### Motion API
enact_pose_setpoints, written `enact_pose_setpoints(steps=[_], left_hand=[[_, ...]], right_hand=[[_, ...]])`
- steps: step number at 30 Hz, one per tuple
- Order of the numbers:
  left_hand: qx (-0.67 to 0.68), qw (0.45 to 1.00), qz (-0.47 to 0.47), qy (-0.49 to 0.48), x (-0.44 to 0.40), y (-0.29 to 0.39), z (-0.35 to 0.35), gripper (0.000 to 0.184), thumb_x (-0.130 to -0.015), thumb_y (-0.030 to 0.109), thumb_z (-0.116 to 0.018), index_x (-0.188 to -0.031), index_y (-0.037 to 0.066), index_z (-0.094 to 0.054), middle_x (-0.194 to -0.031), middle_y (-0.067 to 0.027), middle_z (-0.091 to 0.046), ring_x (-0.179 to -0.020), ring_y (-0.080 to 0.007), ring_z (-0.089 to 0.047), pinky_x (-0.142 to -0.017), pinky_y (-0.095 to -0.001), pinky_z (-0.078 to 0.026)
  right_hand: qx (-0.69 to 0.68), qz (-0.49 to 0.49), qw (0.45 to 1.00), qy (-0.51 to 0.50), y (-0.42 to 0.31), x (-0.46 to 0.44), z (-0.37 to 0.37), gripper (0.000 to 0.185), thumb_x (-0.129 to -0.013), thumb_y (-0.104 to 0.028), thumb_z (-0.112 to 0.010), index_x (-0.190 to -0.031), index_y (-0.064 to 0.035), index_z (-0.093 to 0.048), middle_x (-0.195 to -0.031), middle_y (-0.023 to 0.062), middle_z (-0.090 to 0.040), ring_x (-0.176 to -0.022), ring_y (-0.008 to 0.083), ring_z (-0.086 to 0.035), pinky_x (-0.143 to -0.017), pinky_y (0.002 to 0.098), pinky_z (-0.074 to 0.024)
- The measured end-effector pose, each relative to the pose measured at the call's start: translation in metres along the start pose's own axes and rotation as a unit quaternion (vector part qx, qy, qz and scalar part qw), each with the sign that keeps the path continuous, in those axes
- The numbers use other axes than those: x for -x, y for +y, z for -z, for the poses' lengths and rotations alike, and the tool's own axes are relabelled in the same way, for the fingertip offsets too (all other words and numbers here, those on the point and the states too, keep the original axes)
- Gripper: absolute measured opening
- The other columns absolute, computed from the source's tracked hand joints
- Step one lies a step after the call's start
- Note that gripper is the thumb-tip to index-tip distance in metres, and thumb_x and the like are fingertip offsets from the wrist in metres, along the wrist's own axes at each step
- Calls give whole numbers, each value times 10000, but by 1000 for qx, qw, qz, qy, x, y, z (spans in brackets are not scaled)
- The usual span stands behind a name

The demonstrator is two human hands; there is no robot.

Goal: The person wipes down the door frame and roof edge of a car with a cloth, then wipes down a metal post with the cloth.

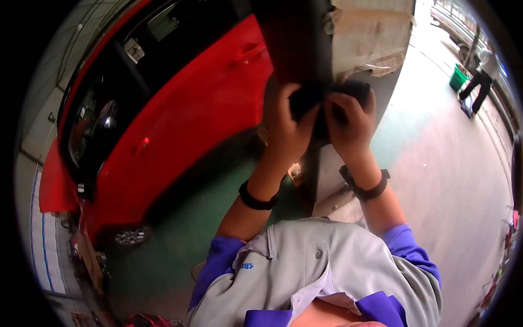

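Both arms are stretched out ahead of me, a dark band on each wrist. My left hand [287, 131] has its fingers and thumb curled around the left side of a black object [357, 89]. From the other side my right hand [351, 128] grips it with bent fingers. The object is blurred and too dark for its kind to show. A dark upright post [291, 41] rises right behind it, and I cannot tell whether the two touch.
A red car [185, 131] stands close on the left. Beside the post is a panel covered with worn cardboard [368, 41]. At the far right a person [485, 73] stands near a green bin [458, 77]. Red cables [150, 320] lie at the bottom left.
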State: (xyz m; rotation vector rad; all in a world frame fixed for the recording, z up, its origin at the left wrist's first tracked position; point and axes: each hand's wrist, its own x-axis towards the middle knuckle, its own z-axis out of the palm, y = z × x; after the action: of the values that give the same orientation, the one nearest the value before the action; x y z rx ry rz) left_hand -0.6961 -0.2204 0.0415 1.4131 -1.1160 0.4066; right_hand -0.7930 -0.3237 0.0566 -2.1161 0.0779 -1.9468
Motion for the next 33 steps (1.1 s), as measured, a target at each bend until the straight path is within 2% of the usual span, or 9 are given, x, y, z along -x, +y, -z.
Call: enact_pose_setpoints(steps=[3, 10, 13, 16, 17, 20, 23, 25, 33], left_hand=[[-105, 992, -68, 33, 2, -5, -14, 326, -819, 4, -653, -1115, 0, -516, -1024, -193, -545, -936, -372, -572, -809, -387, -462], [-124, 992, -14, 31, 38, -27, -16, 365, -753, -40, -628, -1102, 9, -533, -983, -204, -563, -889, -407, -571, -757, -428, -467], [-140, 989, -36, 36, 41, -30, -14, 310, -805, -3, -643, -1098, 15, -540, -945, -183, -593, -847, -360, -608, -747, -401, -484], [-88, 992, 28, 82, 29, -13, -19, 306, -858, 78, -675, -1121, 14, -532, -920, -154, -611, -851, -274, -632, -769, -352, -494], [-17, 995, 65, 77, 21, 0, -18, 351, -872, 132, -708, -1140, 12, -516, -935, -130, -608, -885, -190, -615, -785, -309, -493], [-100, 988, 42, 106, 0, 19, -26, 383, -849, 99, -720, -1149, 10, -500, -933, -117, -594, -880, -175, -598, -793, -300, -488], [-125, 984, 37, 123, 1, 15, -34, 351, -843, 72, -718, -1112, 18, -499, -965, -100, -587, -892, -161, -583, -793, -294, -485], [-84, 983, 96, 133, 9, 14, -40, 334, -845, 72, -713, -1095, 19, -499, -981, -96, -584, -911, -159, -576, -806, -294, -479], [-16, 941, 254, 223, 49, 18, -64, 338, -843, 78, -704, -1091, -9, -491, -1014, -137, -579, -940, -205, -573, -857, -325, -464]], right_hand=[[-25, -12, 1000, 13, 6, 8, -10, 230, -684, 33, -742, -841, -123, -679, -780, 20, -662, -775, 323, -544, -680, 383, -457], [-24, 43, 995, -89, 20, 53, -16, 305, -643, 2, -764, -895, -156, -699, -844, 111, -607, -785, 339, -550, -631, 407, -474], [-20, 58, 990, -125, 30, 59, -13, 337, -664, -11, -774, -960, -149, -691, -909, 114, -607, -806, 350, -561, -676, 412, -485], [-113, 37, 986, -115, 29, 34, -3, 332, -701, -9, -775, -996, -122, -675, -940, 82, -628, -820, 346, -567, -740, 415, -478], [-129, 27, 988, -85, 30, 25, -2, 324, -728, -9, -773, -1019, -99, -662, -947, 49, -647, -810, 337, -572, -780, 421, -465], [-107, 93, 988, -56, 40, -8, 5, 308, -726, -7, -772, -1002, -96, -669, -963, 40, -652, -787, 332, -575, -762, 414, -470], [-114, 117, 983, -89, 59, -9, -1, 378, -671, -24, -790, -1020, -126, -686, -899, 109, -599, -763, 328, -576, -643, 389, -487], [-135, 118, 979, -95, 66, -1, -2, 448, -628, -66, -800, -1052, -165, -694, -857, 136, -543, -752, 329, -571, -574, 388, -484], [-144, 91, 953, -249, 81, 47, 24, 623, -631, -108, -770, -1229, -213, -630, -956, 175, -496, -834, 356, -557, -664, 404, -512]])
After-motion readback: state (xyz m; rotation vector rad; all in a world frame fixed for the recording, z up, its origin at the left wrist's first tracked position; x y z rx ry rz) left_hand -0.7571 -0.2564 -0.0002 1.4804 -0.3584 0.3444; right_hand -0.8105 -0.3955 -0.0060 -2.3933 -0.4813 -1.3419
